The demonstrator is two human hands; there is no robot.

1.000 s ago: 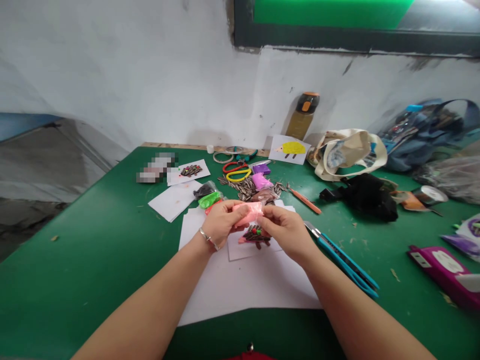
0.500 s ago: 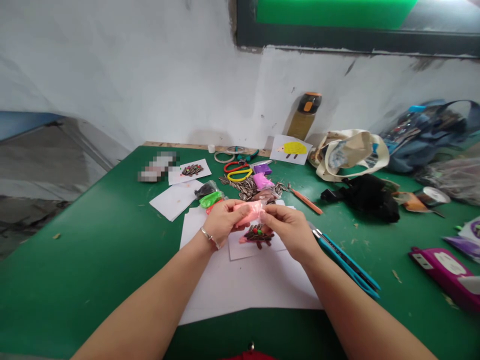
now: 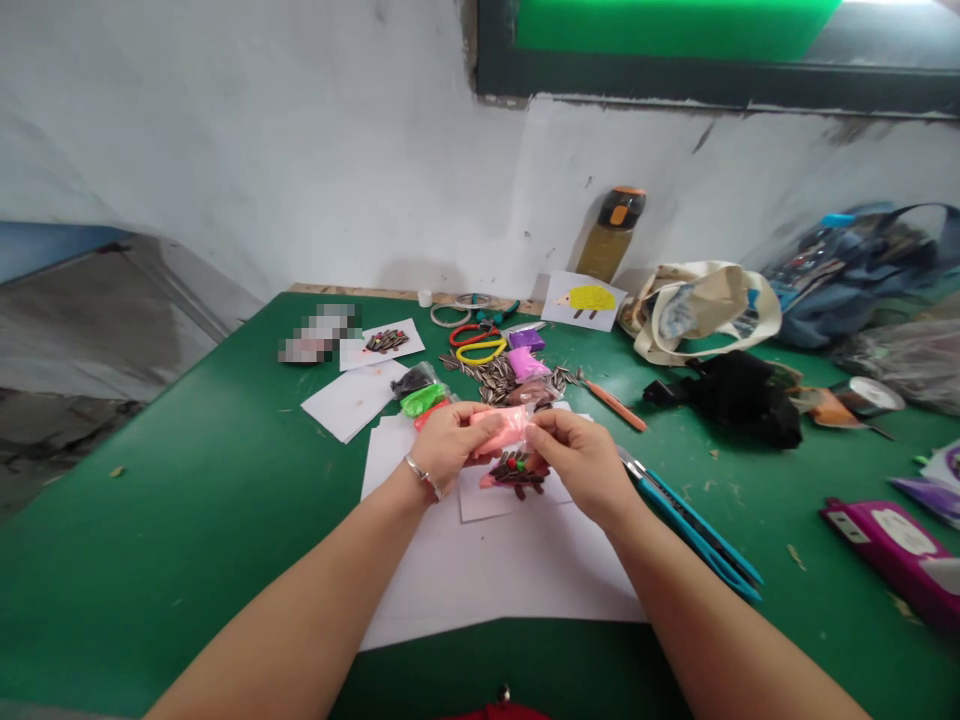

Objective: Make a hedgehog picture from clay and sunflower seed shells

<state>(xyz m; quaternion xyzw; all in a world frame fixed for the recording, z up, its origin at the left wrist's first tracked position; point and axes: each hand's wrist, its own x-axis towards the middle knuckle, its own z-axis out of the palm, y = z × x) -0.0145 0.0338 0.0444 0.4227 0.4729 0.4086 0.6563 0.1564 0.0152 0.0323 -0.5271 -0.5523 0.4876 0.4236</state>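
Left fingers (image 3: 481, 432) and right fingers (image 3: 552, 422) hold the pink packet (image 3: 512, 426) between them.

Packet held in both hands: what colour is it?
The packet is light pink, with clear wrapping at its right end; the head view shows it best.

The single view comes from a camera on the person's head, looking forward and steeply down across the smooth green tabletop (image 3: 187, 520) to the scuffed whitish wall (image 3: 300, 150) behind it. The two bare forearms (image 3: 322, 590) enter from the bottom edge and run up to the left hand (image 3: 446, 440) and right hand (image 3: 577, 455), with the soft pink packet in clear wrapping (image 3: 501, 428) just below mid-frame, at arm's reach. The angle is wide: the dark-framed green panel (image 3: 675, 25) is cropped at the top, the flat magenta plastic case (image 3: 892, 550) at the right.
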